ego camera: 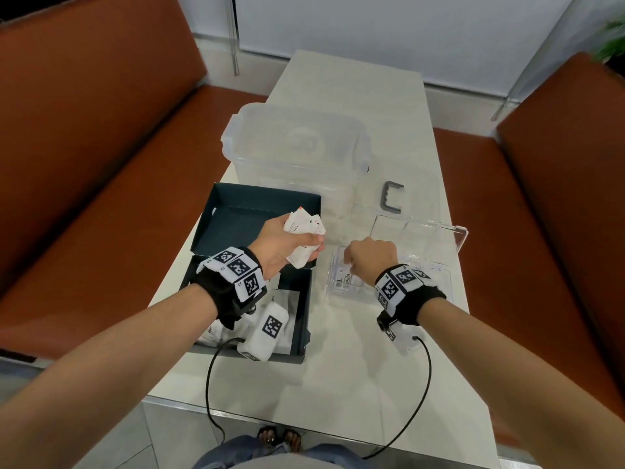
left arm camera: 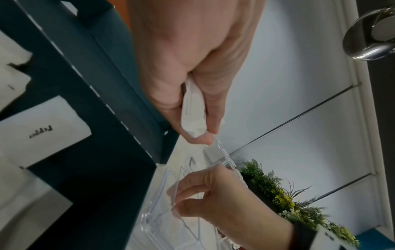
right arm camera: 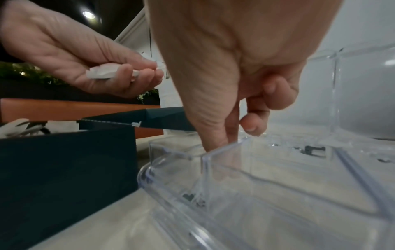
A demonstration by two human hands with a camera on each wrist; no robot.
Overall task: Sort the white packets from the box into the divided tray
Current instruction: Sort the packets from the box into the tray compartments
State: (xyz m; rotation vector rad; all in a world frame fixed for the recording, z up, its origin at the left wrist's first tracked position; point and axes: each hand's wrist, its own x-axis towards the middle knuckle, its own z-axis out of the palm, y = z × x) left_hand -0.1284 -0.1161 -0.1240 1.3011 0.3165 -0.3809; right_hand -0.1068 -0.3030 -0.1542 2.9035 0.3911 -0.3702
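My left hand hovers over the dark box and grips a bunch of white packets; the left wrist view shows them clamped in the fist. More white packets lie in the box. My right hand is over the clear divided tray. Its thumb and forefinger reach down, tips together, into the near-left compartment. They meet at the far end of a white packet printed with dark letters. The other fingers are curled.
The box's open lid lies flat behind it. A big clear lidded container stands at the back of the white table, and a grey clip lies to its right. The tray's clear lid stands up behind the tray. Orange benches flank the table.
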